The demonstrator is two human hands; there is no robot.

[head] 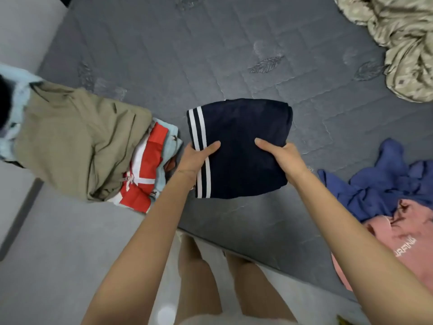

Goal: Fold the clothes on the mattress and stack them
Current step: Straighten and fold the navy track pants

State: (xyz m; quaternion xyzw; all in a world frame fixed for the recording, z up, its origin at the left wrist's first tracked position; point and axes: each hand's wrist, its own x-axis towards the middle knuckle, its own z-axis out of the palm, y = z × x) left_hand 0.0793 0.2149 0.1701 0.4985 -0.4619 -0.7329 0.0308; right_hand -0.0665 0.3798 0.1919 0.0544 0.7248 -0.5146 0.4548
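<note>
Folded navy striped shorts point(239, 127), pinched at their near edge by the left hand point(199, 156) and right hand point(278, 156), thumbs on top, over the grey mattress point(187, 55) just right of the stack point(77, 141): keep them level, and lower squarely so the folds hold.

Mattress point(210, 43): dark grey, quilted in squares with stitched leaf motifs, filling most of the view. Floor point(58, 254): pale grey and smooth at lower left, crossed by a dark strip point(21, 216), with one glare spot point(166, 313) near the bottom edge. Surface point(23, 31) at upper left: plain light grey, wall or floor not determinable.
</note>
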